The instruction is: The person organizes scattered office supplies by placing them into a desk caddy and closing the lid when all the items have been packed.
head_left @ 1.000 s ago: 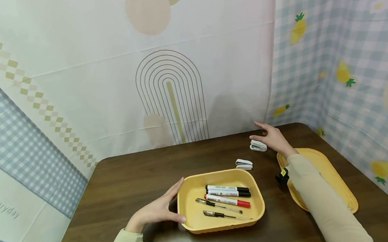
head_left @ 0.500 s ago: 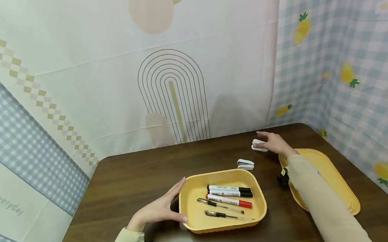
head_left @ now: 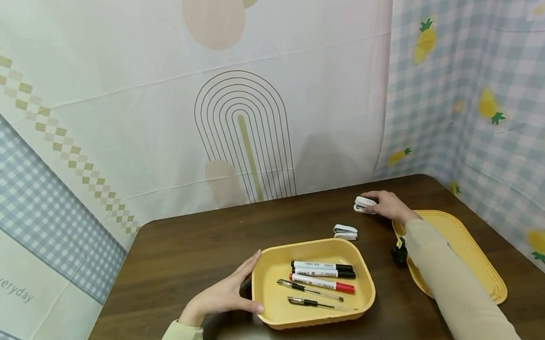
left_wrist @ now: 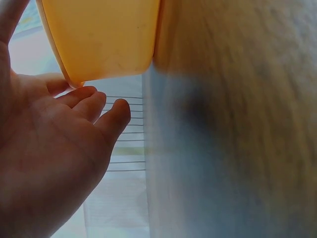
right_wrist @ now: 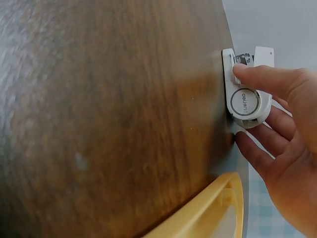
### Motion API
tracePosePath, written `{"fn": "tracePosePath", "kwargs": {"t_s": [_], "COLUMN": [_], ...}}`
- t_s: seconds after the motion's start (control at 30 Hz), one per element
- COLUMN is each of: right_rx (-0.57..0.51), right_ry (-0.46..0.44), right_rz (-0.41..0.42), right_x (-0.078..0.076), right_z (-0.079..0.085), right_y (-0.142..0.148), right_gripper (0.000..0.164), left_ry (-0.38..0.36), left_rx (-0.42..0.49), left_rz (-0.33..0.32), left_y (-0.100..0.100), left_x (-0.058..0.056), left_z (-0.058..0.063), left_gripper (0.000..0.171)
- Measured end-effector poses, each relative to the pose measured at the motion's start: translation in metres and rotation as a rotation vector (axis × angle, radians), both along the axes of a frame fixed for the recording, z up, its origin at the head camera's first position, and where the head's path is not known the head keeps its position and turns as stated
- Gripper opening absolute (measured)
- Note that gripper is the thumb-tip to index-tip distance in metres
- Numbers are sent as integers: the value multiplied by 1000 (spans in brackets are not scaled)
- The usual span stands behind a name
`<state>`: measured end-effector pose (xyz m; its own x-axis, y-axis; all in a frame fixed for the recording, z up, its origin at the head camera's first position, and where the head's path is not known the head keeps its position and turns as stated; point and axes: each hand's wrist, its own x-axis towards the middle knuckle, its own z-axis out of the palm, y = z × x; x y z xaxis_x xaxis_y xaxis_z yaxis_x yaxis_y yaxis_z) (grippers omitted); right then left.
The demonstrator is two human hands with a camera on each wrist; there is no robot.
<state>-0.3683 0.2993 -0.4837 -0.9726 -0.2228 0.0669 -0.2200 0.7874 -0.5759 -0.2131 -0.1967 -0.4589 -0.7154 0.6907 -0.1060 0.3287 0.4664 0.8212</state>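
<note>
My right hand [head_left: 389, 206] pinches a white mini stapler [head_left: 363, 204] near the table's back edge. In the right wrist view the thumb lies on one side of the stapler [right_wrist: 245, 101] and the fingers are behind it, partly hidden. My left hand [head_left: 221, 299] rests with spread fingers and thumb against the left end of a yellow basket [head_left: 271, 292]. The left wrist view shows fingertips [left_wrist: 119, 111] by the basket's rim. Inside the basket lie several pens, among them a red-capped marker [head_left: 321, 283], black-capped markers [head_left: 323, 273] and two clear pens [head_left: 308, 291].
A second white mini stapler [head_left: 345, 232] stands just behind the basket. On the right lies a yellow tray or lid [head_left: 465, 252], partly under the right forearm. Fabric-covered walls rise behind the brown table [head_left: 202, 247] and along its right side.
My right hand has lowered onto the far stapler, and its thumb and fingers have closed round it. My left hand stays at the basket. The view has shifted slightly.
</note>
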Motion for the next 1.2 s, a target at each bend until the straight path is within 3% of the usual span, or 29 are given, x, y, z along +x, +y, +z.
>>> {"fn": "tracePosePath", "kwargs": {"t_s": [0.3, 0.77, 1.2], "right_rx": [-7, -17, -62], "right_ry": [43, 10, 0], "right_rz": [23, 20, -9], "right_x": [-3, -6, -5], "right_z": [0, 3, 38], "right_y": [0, 2, 2], "right_gripper": [43, 43, 45], "left_ry": [-8, -1, -4], "left_rx": [2, 6, 12], "left_rz": [6, 1, 3], "left_y": [0, -1, -1], "left_x": [0, 0, 1], "left_z": [-1, -3, -3], "left_gripper": [115, 114, 113]}}
